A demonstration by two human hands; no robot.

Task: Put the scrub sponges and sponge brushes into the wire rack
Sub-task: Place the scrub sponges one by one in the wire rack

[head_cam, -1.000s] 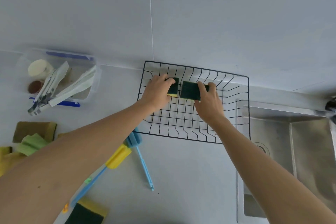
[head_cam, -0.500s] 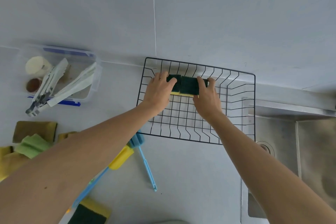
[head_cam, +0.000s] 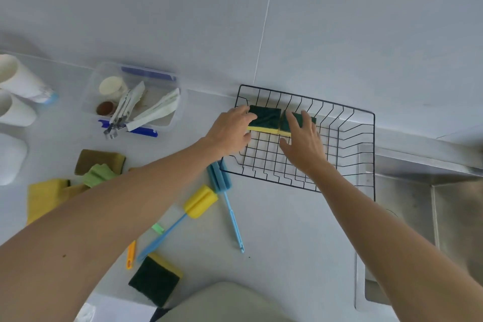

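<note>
While both my hands rest on two scrub sponges in the wire rack, the sponge brushes lie outside it on the counter.

My left hand lies flat and open-fingered against the left sponge; my right hand is spread over the right sponge, neither grip closed around anything. The two sit side by side, touching, green face up, long axes along the rack's far wall. The blue sponge brush has its head at the rack's near-left corner, handle pointing toward me; the yellow sponge brush slants down-left. A third scrub sponge lies nearest me.
</note>
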